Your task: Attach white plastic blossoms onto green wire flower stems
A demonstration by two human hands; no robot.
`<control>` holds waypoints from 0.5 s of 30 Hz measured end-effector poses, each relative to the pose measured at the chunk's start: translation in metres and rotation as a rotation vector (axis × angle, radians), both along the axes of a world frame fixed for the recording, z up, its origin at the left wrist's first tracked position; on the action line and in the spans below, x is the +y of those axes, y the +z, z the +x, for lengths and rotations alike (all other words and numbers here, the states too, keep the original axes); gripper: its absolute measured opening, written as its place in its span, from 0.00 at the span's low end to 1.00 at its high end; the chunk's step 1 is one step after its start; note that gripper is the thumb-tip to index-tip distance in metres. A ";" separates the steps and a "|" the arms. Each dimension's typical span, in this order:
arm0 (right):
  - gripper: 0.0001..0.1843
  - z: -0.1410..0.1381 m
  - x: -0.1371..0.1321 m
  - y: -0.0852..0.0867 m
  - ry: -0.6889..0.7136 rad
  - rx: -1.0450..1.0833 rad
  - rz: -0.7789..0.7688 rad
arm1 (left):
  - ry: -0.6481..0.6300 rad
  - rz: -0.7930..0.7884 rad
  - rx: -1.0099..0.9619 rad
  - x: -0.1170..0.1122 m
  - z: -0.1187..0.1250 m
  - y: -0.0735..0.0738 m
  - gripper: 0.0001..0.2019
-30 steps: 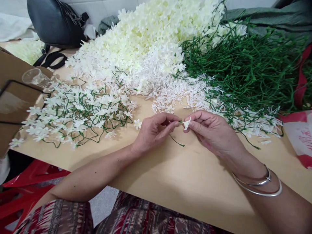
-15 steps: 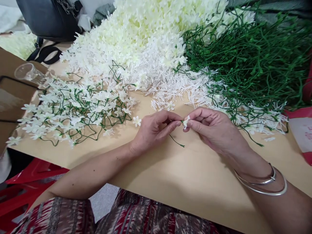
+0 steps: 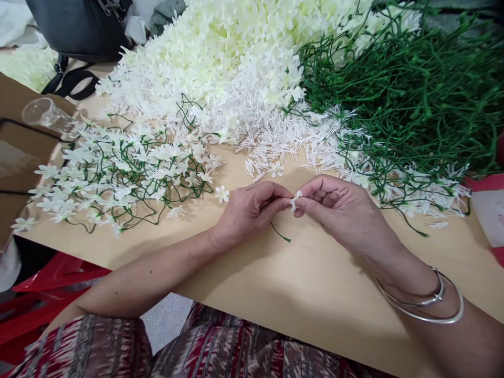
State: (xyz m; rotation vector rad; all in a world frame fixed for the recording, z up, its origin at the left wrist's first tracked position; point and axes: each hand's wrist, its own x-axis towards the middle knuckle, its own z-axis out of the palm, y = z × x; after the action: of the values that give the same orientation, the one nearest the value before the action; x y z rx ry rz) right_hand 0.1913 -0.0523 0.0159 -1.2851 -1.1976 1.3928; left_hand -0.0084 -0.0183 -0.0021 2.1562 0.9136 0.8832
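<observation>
Between my fingertips, over the table, is a small white artificial flower [image 3: 295, 200]. My right hand [image 3: 338, 210] pinches the flower by its petals. A green plastic stem [image 3: 281, 232] is pinched in my left hand [image 3: 252, 207], its free end hanging below the fingers. The flower meets my left fingertips, where the joint with the stem is hidden. Just left of my left hand lies a loose white flower [image 3: 222, 194]. Another loose flower [image 3: 276, 169] lies beyond both hands, by the white stamen pieces [image 3: 271, 139].
A large heap of white petals [image 3: 220, 58] spreads at the back, with green stems [image 3: 413, 100] piled to its right. Stemmed flowers [image 3: 129, 173] lie at left, near a tipped clear cup [image 3: 47, 115]. A black bag [image 3: 84, 31] and cardboard box [image 3: 23, 142] stand at left.
My right hand has moved slightly left, bringing the flower against my left fingertips. The hanging stem end has shifted a little left and down.
</observation>
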 end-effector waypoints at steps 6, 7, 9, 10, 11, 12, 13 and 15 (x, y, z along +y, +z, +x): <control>0.11 -0.002 0.001 -0.002 0.000 0.046 -0.018 | 0.012 -0.078 -0.076 -0.001 0.000 0.001 0.10; 0.12 -0.002 0.002 -0.003 -0.002 0.067 -0.023 | 0.011 -0.116 -0.088 -0.002 0.001 0.001 0.11; 0.14 0.000 0.004 -0.005 0.002 0.124 -0.038 | 0.010 -0.200 -0.131 -0.002 0.003 0.001 0.14; 0.15 0.001 0.005 -0.005 0.004 0.156 -0.048 | 0.011 -0.241 -0.161 -0.002 0.004 0.001 0.16; 0.17 0.002 0.005 -0.006 0.005 0.188 -0.060 | 0.010 -0.278 -0.194 -0.002 0.006 0.000 0.17; 0.18 0.004 0.006 -0.006 0.006 0.215 -0.074 | 0.007 -0.308 -0.224 -0.003 0.007 0.000 0.18; 0.19 0.005 0.007 -0.006 0.007 0.234 -0.086 | 0.003 -0.331 -0.248 -0.003 0.009 -0.001 0.18; 0.20 0.007 0.008 -0.004 0.008 0.249 -0.103 | -0.018 -0.364 -0.273 -0.003 0.010 -0.002 0.19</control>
State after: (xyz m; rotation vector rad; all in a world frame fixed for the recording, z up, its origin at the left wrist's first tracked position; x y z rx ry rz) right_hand 0.1987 -0.0439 0.0119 -1.1377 -0.9740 1.5854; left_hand 0.0019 -0.0215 -0.0040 1.6854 0.8414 0.8973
